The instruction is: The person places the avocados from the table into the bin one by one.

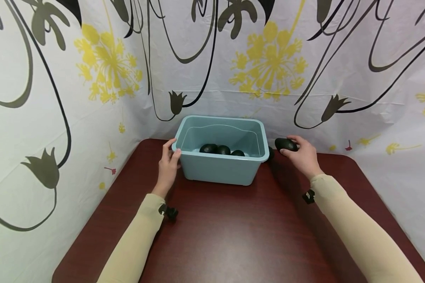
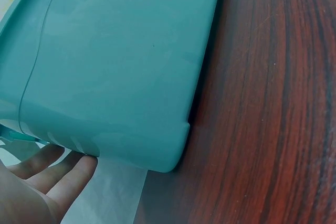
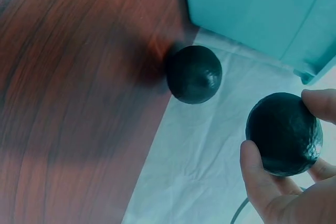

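A light blue plastic bin [image 1: 219, 169] stands at the back of the table with several dark avocados [image 1: 209, 148] inside. My left hand [image 1: 167, 167] grips the bin's front left corner at the rim; in the left wrist view its bent fingers [image 2: 73, 179] touch the side wall. To the right of the bin, my right hand [image 1: 304, 157] holds a dark avocado [image 3: 283, 134] between thumb and fingers, raised above the table. Another avocado [image 3: 194, 74] lies on the table close to the bin's right side, partly hidden by the bin in the head view.
The dark red wood table [image 1: 226, 228] has rounded corners. A white cloth [image 1: 205, 78] with yellow flowers and grey and black stems hangs right behind the bin and along both sides. Small black devices [image 1: 309, 196] are strapped to both wrists.
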{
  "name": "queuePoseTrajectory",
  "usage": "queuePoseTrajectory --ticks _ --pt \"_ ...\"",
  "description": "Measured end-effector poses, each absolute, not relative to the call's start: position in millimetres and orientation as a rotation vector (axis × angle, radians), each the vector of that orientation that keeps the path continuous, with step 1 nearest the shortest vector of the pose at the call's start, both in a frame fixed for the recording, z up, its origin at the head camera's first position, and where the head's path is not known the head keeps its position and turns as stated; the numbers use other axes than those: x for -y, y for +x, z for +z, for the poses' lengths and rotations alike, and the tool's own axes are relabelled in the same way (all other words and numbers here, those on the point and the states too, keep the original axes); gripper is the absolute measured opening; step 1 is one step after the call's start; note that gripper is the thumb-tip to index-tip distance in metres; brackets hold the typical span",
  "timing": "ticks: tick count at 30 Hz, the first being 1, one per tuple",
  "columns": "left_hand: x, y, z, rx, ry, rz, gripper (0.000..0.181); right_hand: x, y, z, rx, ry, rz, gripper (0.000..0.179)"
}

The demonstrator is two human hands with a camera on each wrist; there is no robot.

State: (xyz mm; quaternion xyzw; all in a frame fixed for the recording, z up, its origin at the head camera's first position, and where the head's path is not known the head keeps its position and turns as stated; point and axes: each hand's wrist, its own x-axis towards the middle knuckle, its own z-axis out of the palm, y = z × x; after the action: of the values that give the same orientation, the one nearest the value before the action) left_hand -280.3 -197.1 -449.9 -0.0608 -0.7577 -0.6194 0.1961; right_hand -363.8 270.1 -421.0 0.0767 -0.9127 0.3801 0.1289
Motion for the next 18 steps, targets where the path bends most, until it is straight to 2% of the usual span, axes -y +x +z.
queuePoseTrajectory --ticks 18 --pt "197 -280 -449 2.124 -0.171 -1.743 0.052 -263 -347 -405 2.593 0.224 1.123 0.063"
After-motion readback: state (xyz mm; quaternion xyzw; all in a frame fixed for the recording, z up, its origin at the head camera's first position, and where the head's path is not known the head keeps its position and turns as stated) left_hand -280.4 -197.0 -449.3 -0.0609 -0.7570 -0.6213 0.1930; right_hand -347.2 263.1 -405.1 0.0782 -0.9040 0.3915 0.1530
